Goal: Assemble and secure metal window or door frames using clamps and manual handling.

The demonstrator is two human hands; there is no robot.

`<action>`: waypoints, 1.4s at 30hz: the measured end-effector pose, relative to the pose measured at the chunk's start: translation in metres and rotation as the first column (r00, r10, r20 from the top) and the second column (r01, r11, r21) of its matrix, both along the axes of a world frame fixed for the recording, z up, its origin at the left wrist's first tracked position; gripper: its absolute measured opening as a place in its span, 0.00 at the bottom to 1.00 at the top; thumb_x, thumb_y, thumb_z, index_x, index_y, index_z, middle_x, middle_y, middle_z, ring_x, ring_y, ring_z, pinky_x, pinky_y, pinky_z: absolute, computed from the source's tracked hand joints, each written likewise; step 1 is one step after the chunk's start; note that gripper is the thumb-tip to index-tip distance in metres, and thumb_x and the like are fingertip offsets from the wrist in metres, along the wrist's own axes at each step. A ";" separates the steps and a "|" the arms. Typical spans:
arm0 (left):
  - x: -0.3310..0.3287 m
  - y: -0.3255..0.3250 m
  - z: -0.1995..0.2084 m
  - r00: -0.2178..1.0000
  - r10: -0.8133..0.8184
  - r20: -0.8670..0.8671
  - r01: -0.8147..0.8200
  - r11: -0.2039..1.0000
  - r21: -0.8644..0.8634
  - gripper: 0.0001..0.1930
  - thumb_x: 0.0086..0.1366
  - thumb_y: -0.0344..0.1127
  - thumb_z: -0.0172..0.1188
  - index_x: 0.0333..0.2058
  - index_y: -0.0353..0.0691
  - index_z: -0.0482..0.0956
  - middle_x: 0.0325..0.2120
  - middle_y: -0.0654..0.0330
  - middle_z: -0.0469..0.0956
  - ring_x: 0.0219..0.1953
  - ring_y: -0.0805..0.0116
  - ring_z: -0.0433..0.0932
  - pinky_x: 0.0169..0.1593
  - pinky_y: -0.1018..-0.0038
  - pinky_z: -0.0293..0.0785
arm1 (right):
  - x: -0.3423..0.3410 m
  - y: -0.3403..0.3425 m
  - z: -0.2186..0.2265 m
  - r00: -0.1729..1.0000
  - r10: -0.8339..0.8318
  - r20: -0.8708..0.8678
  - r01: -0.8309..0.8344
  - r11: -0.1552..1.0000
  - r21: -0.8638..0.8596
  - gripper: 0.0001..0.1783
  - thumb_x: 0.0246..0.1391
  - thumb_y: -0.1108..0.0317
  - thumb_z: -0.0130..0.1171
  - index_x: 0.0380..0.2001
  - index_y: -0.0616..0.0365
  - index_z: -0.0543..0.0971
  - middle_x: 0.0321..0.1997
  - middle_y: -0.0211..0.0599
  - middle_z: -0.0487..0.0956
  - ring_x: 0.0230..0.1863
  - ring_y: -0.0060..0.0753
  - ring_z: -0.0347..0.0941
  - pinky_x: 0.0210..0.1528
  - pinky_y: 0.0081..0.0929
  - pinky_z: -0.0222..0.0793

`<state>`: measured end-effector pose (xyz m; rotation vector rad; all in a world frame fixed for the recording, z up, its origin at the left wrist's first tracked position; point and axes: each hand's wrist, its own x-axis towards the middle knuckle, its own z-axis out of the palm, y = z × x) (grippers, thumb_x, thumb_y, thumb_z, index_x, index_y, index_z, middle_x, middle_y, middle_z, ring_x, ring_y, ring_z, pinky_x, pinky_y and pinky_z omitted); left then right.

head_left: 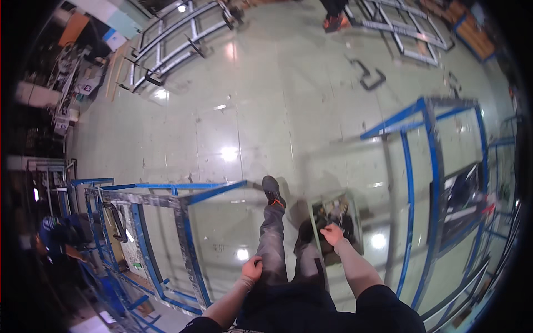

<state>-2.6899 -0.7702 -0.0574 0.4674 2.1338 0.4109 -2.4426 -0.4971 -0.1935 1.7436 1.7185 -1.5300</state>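
Observation:
My right hand (pixel 332 234) is closed over a pale open box (pixel 360 238) beside my right leg. Several dark and metallic items (pixel 333 211) lie in the box, too blurred to name. Whether the fingers grip a handle or a small thing there, I cannot tell. My left hand (pixel 252 268) hangs by my left thigh with its fingers curled in, and nothing shows in them. My left shoe (pixel 271 188) is stretched forward on the floor.
A blue metal frame (pixel 183 222) stands close on my left, another blue frame (pixel 433 150) on my right. Metal racks (pixel 177 41) and a rack (pixel 397 25) lie ahead. Black clamps (pixel 369 77) rest on the floor. One person bends (pixel 55 236) far left; another person's shoe (pixel 336 23) shows ahead.

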 end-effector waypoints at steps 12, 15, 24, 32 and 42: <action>-0.182 0.162 0.040 0.935 -0.322 0.151 0.322 0.946 0.023 0.22 0.55 0.55 0.58 0.33 0.38 0.82 0.33 0.47 0.79 0.40 0.50 0.78 0.47 0.63 0.72 | -0.108 0.081 0.161 0.971 -0.237 0.034 0.239 0.959 -0.150 0.28 0.42 0.51 0.65 0.41 0.62 0.77 0.39 0.44 0.80 0.43 0.38 0.76 0.46 0.30 0.70; -0.202 0.157 0.006 0.955 -0.236 0.179 0.241 0.971 -0.008 0.26 0.54 0.56 0.59 0.41 0.39 0.79 0.40 0.48 0.78 0.45 0.50 0.76 0.51 0.64 0.70 | -0.144 0.082 0.119 0.985 -0.155 0.075 0.162 0.983 -0.087 0.30 0.41 0.44 0.62 0.41 0.58 0.78 0.40 0.45 0.80 0.45 0.42 0.76 0.48 0.33 0.70; -0.193 0.182 -0.089 0.856 -0.313 0.412 0.474 0.794 -0.382 0.56 0.41 0.50 0.71 0.65 0.57 0.44 0.60 0.39 0.55 0.62 0.44 0.58 0.61 0.61 0.61 | -0.181 0.154 -0.012 0.947 0.111 0.300 -0.102 0.994 -0.045 0.24 0.42 0.54 0.64 0.40 0.59 0.76 0.41 0.47 0.79 0.45 0.50 0.75 0.46 0.39 0.72; -0.191 0.229 -0.130 0.944 -0.326 -0.051 0.284 0.880 -0.382 0.27 0.47 0.40 0.68 0.47 0.45 0.72 0.53 0.48 0.66 0.55 0.46 0.65 0.57 0.61 0.63 | -0.129 0.148 -0.256 0.497 0.767 0.407 -0.714 0.627 -0.311 0.26 0.51 0.61 0.54 0.55 0.50 0.68 0.61 0.40 0.65 0.66 0.42 0.55 0.63 0.42 0.51; -0.214 0.268 -0.140 0.930 -0.367 -0.017 0.320 0.833 -0.452 0.25 0.46 0.40 0.68 0.44 0.42 0.73 0.54 0.46 0.64 0.56 0.44 0.63 0.57 0.55 0.61 | -0.071 0.147 -0.357 0.289 0.886 0.361 -0.849 0.412 -0.331 0.12 0.55 0.63 0.47 0.41 0.44 0.76 0.46 0.30 0.73 0.54 0.33 0.66 0.61 0.42 0.50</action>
